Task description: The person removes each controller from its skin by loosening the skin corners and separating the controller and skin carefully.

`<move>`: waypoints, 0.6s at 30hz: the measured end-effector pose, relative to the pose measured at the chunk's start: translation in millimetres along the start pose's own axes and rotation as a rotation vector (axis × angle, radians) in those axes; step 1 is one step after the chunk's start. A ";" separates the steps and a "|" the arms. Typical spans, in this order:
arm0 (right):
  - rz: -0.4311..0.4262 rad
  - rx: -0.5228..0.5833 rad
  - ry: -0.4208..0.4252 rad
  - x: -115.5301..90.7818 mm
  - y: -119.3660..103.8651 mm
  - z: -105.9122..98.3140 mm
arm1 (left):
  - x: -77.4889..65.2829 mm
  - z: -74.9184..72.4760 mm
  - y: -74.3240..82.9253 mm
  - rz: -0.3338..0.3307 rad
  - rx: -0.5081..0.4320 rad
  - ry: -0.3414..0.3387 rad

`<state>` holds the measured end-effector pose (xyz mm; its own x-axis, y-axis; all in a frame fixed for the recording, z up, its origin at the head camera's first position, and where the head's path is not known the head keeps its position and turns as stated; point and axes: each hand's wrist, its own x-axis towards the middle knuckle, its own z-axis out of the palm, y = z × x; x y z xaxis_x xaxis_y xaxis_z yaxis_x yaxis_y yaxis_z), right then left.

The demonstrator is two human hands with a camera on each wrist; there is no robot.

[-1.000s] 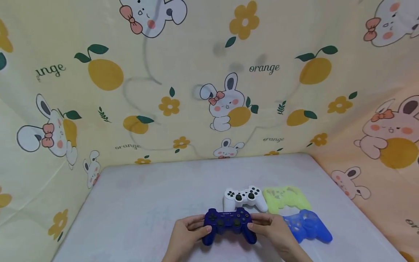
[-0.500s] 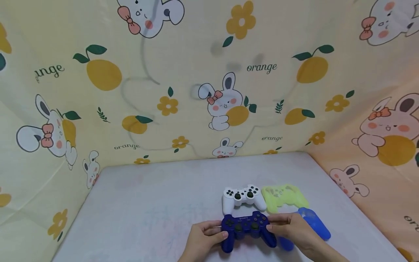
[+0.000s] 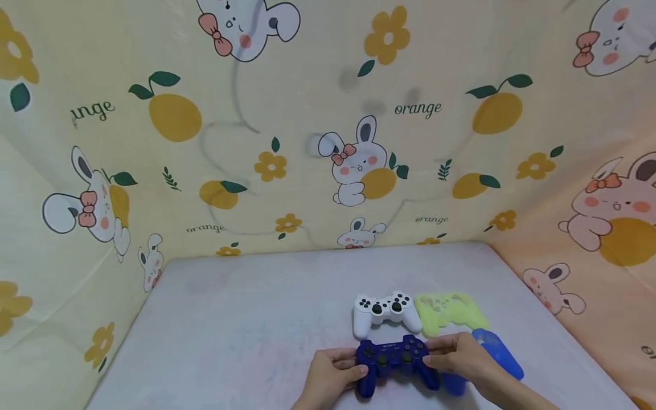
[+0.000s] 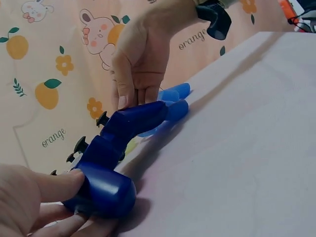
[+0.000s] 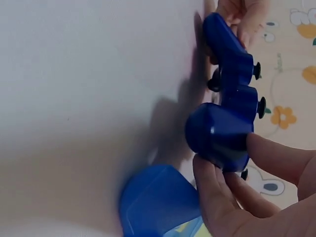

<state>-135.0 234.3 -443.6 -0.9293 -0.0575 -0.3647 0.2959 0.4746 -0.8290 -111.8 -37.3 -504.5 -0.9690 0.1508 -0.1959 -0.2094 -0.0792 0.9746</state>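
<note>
A dark blue game controller (image 3: pixel 394 356) is held between both hands, slightly above the table as the wrist views show. Its left grip is pinched between thumb and fingers of my left hand (image 3: pixel 328 376). My right hand (image 3: pixel 463 361) pinches the right grip the same way, thumb on top and fingers beneath. Just behind the controller lies a white game controller (image 3: pixel 363 324). Partly covered by the right hand is a bright blue controller-shaped cover (image 3: pixel 499 356); in the right wrist view, this blue cover (image 5: pixel 155 200) lies close by the fingers.
A yellow-green controller-shaped cover (image 3: pixel 430 324) lies right of the white controller. The white table (image 3: pixel 230 330) is enclosed by fabric walls (image 3: pixel 297 102) printed with rabbits and oranges. A dark band (image 4: pixel 215 22) circles the right wrist.
Both hands have carried the dark blue controller to the right and slightly nearer, mostly in the first half second. The right hand now covers more of the bright blue cover.
</note>
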 end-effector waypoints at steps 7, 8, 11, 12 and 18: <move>-0.020 -0.085 0.086 4.2 -3.1 2.9 | 4.1 8.2 3.6 0.036 0.093 0.044; -0.028 -0.101 0.098 4.2 -3.1 2.8 | 4.1 9.6 4.6 0.035 0.113 0.050; -0.058 -0.173 0.129 2.9 -3.5 3.0 | 3.2 12.2 6.4 0.039 0.185 0.060; -0.075 -0.197 0.143 1.5 -3.6 3.1 | 2.8 12.5 6.4 0.046 0.205 0.058; -0.208 -0.283 0.221 -7.6 -12.6 1.3 | 2.3 7.1 10.2 0.124 0.301 0.019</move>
<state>-131.4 227.6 -431.0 -0.9971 -0.0020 -0.0760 0.0531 0.6972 -0.7149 -115.3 -30.8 -494.3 -0.9875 0.1399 -0.0730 -0.0440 0.1996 0.9789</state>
